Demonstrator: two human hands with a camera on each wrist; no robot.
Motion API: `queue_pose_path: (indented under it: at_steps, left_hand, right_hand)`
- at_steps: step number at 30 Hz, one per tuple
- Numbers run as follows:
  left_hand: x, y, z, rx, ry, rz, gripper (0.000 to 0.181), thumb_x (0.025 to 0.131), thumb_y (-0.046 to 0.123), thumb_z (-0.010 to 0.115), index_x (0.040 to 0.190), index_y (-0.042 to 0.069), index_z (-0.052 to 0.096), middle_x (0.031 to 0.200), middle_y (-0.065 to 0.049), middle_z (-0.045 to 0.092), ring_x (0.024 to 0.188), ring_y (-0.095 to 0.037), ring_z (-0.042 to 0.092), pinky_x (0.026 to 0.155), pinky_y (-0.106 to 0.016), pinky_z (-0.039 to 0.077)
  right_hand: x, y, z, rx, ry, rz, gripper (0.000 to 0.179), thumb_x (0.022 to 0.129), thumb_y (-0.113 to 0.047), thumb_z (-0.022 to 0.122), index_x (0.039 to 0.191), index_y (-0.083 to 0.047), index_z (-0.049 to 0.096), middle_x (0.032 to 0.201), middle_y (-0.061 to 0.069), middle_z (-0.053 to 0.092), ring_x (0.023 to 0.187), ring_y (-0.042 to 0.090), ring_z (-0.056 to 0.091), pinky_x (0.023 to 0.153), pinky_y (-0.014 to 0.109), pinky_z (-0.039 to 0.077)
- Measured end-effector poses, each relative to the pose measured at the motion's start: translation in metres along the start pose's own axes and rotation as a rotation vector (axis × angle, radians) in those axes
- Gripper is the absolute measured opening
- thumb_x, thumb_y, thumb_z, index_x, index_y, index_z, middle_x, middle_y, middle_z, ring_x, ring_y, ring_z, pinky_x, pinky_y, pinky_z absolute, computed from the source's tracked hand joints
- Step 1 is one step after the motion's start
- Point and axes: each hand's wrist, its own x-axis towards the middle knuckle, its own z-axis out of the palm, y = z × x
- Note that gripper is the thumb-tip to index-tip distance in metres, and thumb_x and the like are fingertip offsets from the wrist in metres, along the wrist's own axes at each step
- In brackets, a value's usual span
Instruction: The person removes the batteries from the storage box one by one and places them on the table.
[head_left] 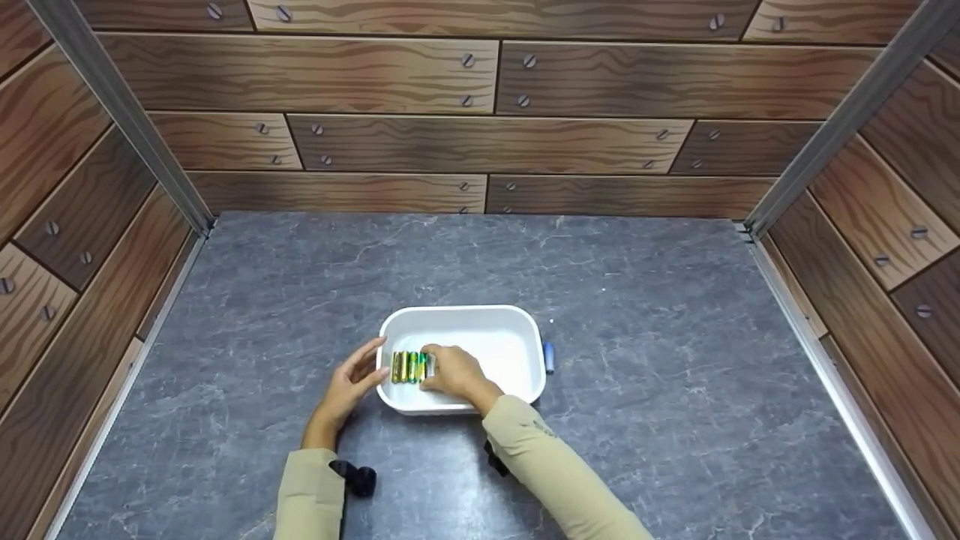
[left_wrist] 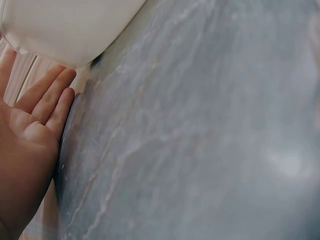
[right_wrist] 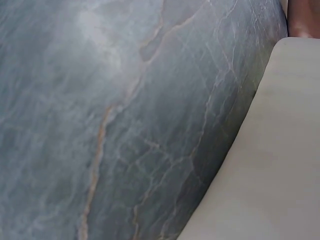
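Note:
A white plastic tub point(head_left: 487, 337) stands on the grey marbled table. Inside it, several green-and-gold batteries point(head_left: 405, 367) lie side by side in a row at the left end. My right hand point(head_left: 456, 371) reaches in over the front rim and pinches the rightmost battery of the row between thumb and fingers, one at each end. My left hand point(head_left: 352, 380) is at the tub's left end, its fingers extended along the outer wall. In the left wrist view, straight fingers point(left_wrist: 50, 95) meet the tub's underside edge point(left_wrist: 75, 30).
A small blue cylinder point(head_left: 550, 358) lies on the table point(head_left: 645, 420) just outside the tub's right end. Wood-patterned walls point(head_left: 480, 142) enclose the back and both sides, with metal posts point(head_left: 127, 112) at the corners. The right wrist view shows mostly tabletop and the tub's outer wall point(right_wrist: 260, 165).

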Motion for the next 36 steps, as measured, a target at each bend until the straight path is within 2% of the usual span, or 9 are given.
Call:
queue_pose_path:
  at_steps: [3,6,10,18,21,26,28,32,36]
  left_hand:
    - [0.0,-0.001,0.0,0.004,0.004,0.0,0.056,0.089,-0.003,0.061,0.142,-0.003,0.043,0.143,-0.028,0.048,0.13,-0.039,0.05,0.091,-0.017,0.049]
    - [0.001,-0.001,0.0,0.008,0.01,0.0,0.055,0.089,-0.003,0.062,0.142,-0.001,0.044,0.141,-0.027,0.05,0.124,-0.028,0.056,0.09,-0.017,0.05]
    - [0.0,-0.001,0.0,0.013,0.013,-0.002,0.055,0.089,-0.003,0.062,0.141,0.0,0.045,0.141,-0.026,0.051,0.117,-0.015,0.059,0.091,-0.017,0.05]
    - [-0.001,0.001,0.0,-0.006,0.0,-0.011,0.056,0.089,-0.003,0.061,0.142,-0.001,0.043,0.142,-0.027,0.049,0.13,-0.037,0.05,0.09,-0.017,0.05]
    - [-0.001,0.001,0.0,-0.01,0.0,-0.014,0.057,0.089,-0.003,0.062,0.143,-0.002,0.042,0.142,-0.028,0.049,0.128,-0.03,0.053,0.09,-0.018,0.05]
    - [-0.001,0.001,-0.001,-0.003,0.007,-0.023,0.058,0.089,-0.002,0.063,0.143,-0.001,0.042,0.143,-0.027,0.048,0.114,-0.004,0.058,0.091,-0.017,0.05]
    - [-0.001,0.001,-0.001,0.0,0.006,-0.024,0.058,0.089,-0.001,0.063,0.143,-0.001,0.042,0.143,-0.027,0.048,0.11,0.002,0.058,0.091,-0.017,0.05]
    - [-0.001,0.002,0.0,0.002,0.006,-0.025,0.058,0.089,-0.001,0.063,0.143,-0.001,0.042,0.143,-0.027,0.048,0.108,0.003,0.058,0.09,-0.016,0.05]
    - [-0.001,0.003,0.001,0.006,0.012,-0.02,0.057,0.089,-0.001,0.063,0.143,0.0,0.043,0.143,-0.026,0.049,0.115,-0.006,0.058,0.091,-0.016,0.05]
  right_hand:
    - [-0.001,0.0,-0.001,0.016,-0.003,0.001,0.053,0.073,-0.021,0.083,0.122,-0.011,0.064,0.096,0.009,0.072,0.082,0.02,0.061,0.079,0.036,0.052]
    - [-0.001,-0.001,-0.003,0.022,-0.011,0.006,0.055,0.073,-0.021,0.083,0.123,-0.011,0.063,0.101,0.01,0.072,0.09,0.024,0.065,0.083,0.039,0.053]
    - [-0.002,-0.002,-0.005,0.034,-0.016,-0.001,0.054,0.073,-0.02,0.082,0.123,-0.012,0.063,0.096,0.011,0.071,0.084,0.022,0.062,0.078,0.036,0.052]
    - [-0.006,-0.002,-0.013,0.058,-0.014,-0.045,0.054,0.074,-0.024,0.083,0.123,-0.012,0.063,0.082,0.008,0.069,0.066,0.008,0.047,0.06,0.022,0.038]
    - [-0.007,-0.001,-0.017,0.061,-0.012,-0.05,0.054,0.075,-0.024,0.082,0.124,-0.012,0.062,0.081,0.008,0.069,0.065,0.008,0.046,0.059,0.021,0.036]
    - [-0.008,0.0,-0.022,0.068,-0.007,-0.063,0.056,0.074,-0.023,0.083,0.125,-0.013,0.062,0.079,0.007,0.067,0.064,0.007,0.045,0.058,0.02,0.035]
    - [-0.01,0.0,-0.025,0.077,-0.007,-0.061,0.058,0.073,-0.022,0.083,0.126,-0.013,0.062,0.077,0.005,0.065,0.064,0.006,0.044,0.058,0.02,0.034]
    - [-0.012,0.001,-0.029,0.083,-0.005,-0.056,0.061,0.073,-0.023,0.083,0.129,-0.013,0.061,0.072,0.0,0.059,0.063,0.005,0.042,0.057,0.019,0.033]
    - [-0.015,0.003,-0.034,0.091,0.007,-0.055,0.06,0.074,-0.024,0.083,0.129,-0.013,0.061,0.07,-0.004,0.054,0.062,0.005,0.041,0.056,0.018,0.031]
